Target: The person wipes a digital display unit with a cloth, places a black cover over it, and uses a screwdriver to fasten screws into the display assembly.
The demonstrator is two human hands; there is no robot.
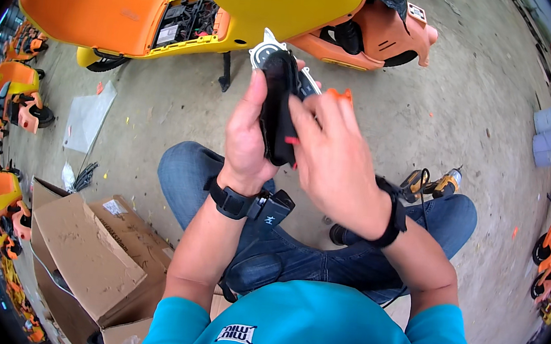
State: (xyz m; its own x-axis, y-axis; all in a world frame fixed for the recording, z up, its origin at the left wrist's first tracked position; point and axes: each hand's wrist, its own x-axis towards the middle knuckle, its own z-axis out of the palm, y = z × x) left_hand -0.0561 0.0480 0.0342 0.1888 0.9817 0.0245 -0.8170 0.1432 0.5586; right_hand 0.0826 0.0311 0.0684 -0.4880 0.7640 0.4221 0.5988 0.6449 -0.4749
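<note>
In front of my lap, my left hand (247, 132) is wrapped round a long black sleeve-like piece (278, 98). A silver metal part with a round face and a pointed tip (267, 49) juts out at its far end. My right hand (332, 144) is at the right side of the black piece, its fingers curled and slightly blurred; what they pinch is hidden. Red bits (291, 140) show along the edge of the black piece near the right hand. A small orange thing (342, 96) shows just beyond the right fingers, and a dark part with a silver edge (309, 81) lies between the hands.
A yellow and orange scooter (259, 9) stands ahead, its compartment open with wiring (187, 23). A yellow and black power drill (447, 183) is by my right knee. Open cardboard boxes (89, 253) stand at the left. Clear plastic sheeting (89, 115) lies on the concrete floor.
</note>
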